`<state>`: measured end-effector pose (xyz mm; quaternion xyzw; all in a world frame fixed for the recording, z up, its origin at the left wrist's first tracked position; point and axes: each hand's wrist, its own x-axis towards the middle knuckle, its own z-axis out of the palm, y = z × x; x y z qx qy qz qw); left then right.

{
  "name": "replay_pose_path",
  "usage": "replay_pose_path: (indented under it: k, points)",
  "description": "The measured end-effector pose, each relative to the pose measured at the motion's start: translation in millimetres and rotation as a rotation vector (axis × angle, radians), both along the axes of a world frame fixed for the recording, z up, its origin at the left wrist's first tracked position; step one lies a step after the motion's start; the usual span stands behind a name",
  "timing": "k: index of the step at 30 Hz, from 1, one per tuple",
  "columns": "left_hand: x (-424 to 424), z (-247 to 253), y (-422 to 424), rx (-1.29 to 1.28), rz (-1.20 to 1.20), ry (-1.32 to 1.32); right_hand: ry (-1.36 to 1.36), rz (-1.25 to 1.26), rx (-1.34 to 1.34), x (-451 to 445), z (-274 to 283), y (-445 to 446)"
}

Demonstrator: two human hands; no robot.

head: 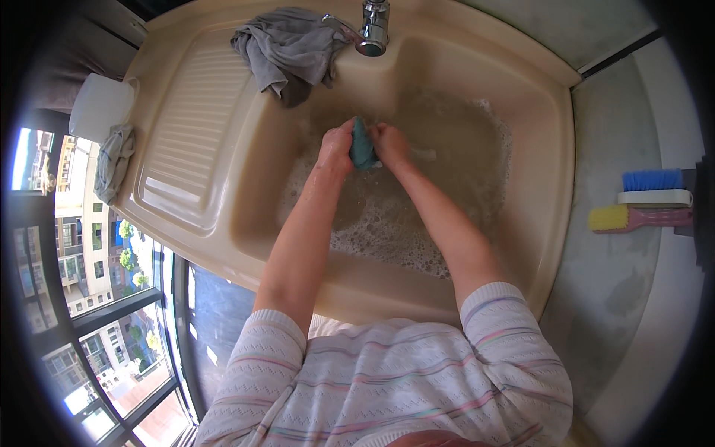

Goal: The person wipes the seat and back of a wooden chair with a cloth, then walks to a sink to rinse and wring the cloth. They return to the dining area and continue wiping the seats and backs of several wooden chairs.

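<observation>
Both my hands are over a beige sink basin (pixel 536 223) holding murky, sudsy water. Between them is a wet teal cloth (pixel 363 146), bunched up. My left hand (pixel 337 146) grips its left side, with wet skin and drops on the wrist. My right hand (pixel 390 144) has its fingers curled on the cloth's right side. Foam floats along the near and right edges of the water. Above the far side of the basin stands a chrome faucet (pixel 373 28); whether water runs from it cannot be told.
A grey cloth (pixel 290 47) lies by the faucet, partly over the basin's edge. Left are a ribbed drainboard (pixel 187 128), a white plastic container (pixel 101 107) and another cloth (pixel 114 162). A blue-bristled brush (pixel 653 189) and a yellow-bristled brush (pixel 637 218) are at the right wall.
</observation>
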<state>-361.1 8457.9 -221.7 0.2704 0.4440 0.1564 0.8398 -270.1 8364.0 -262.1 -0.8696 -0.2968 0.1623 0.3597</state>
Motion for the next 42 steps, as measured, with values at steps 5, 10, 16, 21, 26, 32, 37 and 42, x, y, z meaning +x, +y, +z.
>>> replay_pose_path:
  k: [5,10,16,21,26,32,37,42]
  points:
    - [-13,6,5,0.125,0.038,0.389,0.091,-0.050,0.105,44,-34,-51]
    - [-33,-96,29,0.172,-0.231,0.102,0.228,0.064,0.314,-53,29,-5]
    - [-24,-88,27,0.375,-0.205,-0.075,-0.204,0.064,0.352,-57,53,11]
    - [2,31,4,-0.028,-0.035,-0.174,-0.129,0.007,0.213,60,24,-46]
    - [-10,64,-2,0.188,-0.273,-0.071,0.321,-0.158,0.427,77,59,-93]
    - [-5,49,-13,0.250,-0.594,0.082,0.383,-0.258,0.418,87,54,-155]
    - [-3,-1,-46,0.345,-0.769,0.327,0.026,-0.039,-0.096,31,-9,-164]
    - [-17,-10,-34,0.249,-0.736,0.366,0.540,-0.058,0.142,37,10,-175]
